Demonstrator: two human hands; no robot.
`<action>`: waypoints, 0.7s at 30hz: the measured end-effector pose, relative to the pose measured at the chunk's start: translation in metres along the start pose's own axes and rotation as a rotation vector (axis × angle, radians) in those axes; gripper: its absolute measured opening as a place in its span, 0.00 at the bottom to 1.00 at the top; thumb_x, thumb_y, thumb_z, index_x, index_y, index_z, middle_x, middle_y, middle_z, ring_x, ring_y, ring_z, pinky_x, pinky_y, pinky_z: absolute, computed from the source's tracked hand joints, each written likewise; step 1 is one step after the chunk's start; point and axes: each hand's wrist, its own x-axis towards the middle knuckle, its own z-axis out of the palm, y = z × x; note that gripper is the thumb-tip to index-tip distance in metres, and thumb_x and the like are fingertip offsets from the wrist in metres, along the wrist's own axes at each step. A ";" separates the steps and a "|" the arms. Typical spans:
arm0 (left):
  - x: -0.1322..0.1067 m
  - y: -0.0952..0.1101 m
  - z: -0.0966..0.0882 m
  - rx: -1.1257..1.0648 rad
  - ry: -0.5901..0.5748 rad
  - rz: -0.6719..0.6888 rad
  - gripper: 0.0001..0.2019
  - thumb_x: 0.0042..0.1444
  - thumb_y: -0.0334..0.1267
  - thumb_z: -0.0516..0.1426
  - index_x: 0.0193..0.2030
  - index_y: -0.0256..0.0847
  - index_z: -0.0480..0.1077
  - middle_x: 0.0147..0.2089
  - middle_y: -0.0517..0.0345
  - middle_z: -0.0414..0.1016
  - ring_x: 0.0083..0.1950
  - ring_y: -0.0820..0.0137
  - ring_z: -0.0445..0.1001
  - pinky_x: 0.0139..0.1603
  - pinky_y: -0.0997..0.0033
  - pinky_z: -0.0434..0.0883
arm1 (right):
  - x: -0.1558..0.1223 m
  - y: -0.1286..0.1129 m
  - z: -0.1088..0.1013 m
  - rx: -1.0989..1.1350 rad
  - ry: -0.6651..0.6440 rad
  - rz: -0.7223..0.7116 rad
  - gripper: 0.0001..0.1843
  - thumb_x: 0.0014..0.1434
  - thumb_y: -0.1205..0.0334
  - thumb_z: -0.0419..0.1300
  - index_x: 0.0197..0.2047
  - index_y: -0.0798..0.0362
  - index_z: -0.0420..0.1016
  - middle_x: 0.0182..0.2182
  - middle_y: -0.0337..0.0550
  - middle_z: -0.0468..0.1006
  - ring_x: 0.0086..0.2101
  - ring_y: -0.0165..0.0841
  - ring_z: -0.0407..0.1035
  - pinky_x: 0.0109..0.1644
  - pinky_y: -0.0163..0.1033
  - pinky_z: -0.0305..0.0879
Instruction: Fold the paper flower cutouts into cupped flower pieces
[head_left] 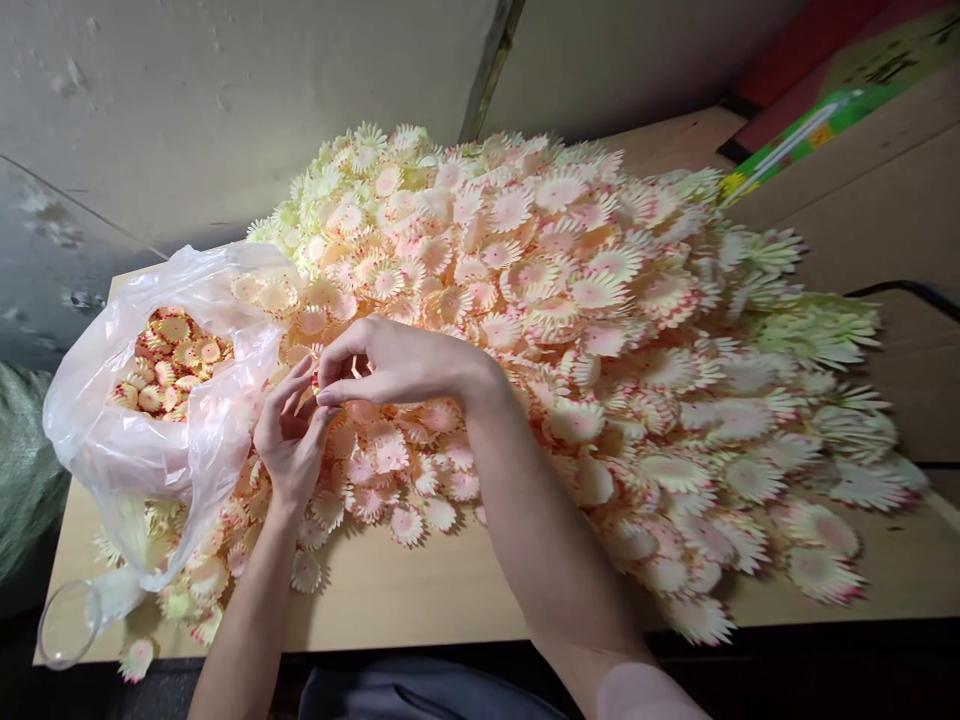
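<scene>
My left hand (291, 432) and my right hand (390, 362) meet over the left part of a heap of artificial flower petal discs (517, 215). Both are closed, fingertips pinched around a small artificial flower petal piece (315, 380) that is mostly hidden by the fingers. Pale discs with fringed, pink-tipped edges surround the hands. Just left of my left hand stands an open white plastic bag (214, 445). Inside it lie many smaller yellow discs (174, 350) with red edges.
The heap covers much of the wooden table (420, 590). A clear plastic cup (69, 625) lies on its side at the front left corner. Grey wall panels (300, 90) stand behind. A cardboard box (862, 220) is at right, a green sack (26, 480) at far left.
</scene>
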 end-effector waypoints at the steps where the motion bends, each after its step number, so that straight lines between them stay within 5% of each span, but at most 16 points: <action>1: -0.001 0.000 0.000 -0.017 0.006 -0.019 0.17 0.55 0.37 0.66 0.51 0.49 0.73 0.55 0.53 0.78 0.56 0.61 0.79 0.54 0.59 0.80 | 0.000 0.000 0.000 0.004 0.001 0.008 0.03 0.56 0.68 0.64 0.32 0.59 0.79 0.28 0.41 0.79 0.29 0.28 0.70 0.33 0.34 0.62; 5: -0.003 -0.001 0.000 0.000 0.082 -0.041 0.19 0.51 0.40 0.69 0.50 0.49 0.73 0.50 0.55 0.80 0.51 0.62 0.82 0.50 0.62 0.81 | 0.001 0.005 -0.001 0.087 0.010 -0.002 0.05 0.53 0.65 0.68 0.31 0.59 0.79 0.27 0.41 0.80 0.28 0.28 0.71 0.33 0.34 0.64; 10: 0.000 0.000 -0.003 -0.046 0.042 -0.129 0.18 0.48 0.42 0.70 0.47 0.46 0.77 0.46 0.54 0.83 0.49 0.61 0.82 0.45 0.65 0.82 | 0.003 0.015 -0.001 0.305 -0.040 -0.009 0.12 0.49 0.59 0.72 0.30 0.59 0.78 0.27 0.42 0.81 0.30 0.29 0.75 0.35 0.34 0.69; 21: 0.004 -0.003 -0.005 -0.103 0.083 -0.179 0.23 0.38 0.43 0.74 0.44 0.48 0.80 0.44 0.56 0.84 0.46 0.63 0.83 0.51 0.62 0.80 | 0.004 0.022 -0.001 0.485 -0.054 -0.027 0.19 0.47 0.53 0.75 0.32 0.59 0.78 0.29 0.44 0.82 0.31 0.30 0.76 0.39 0.37 0.74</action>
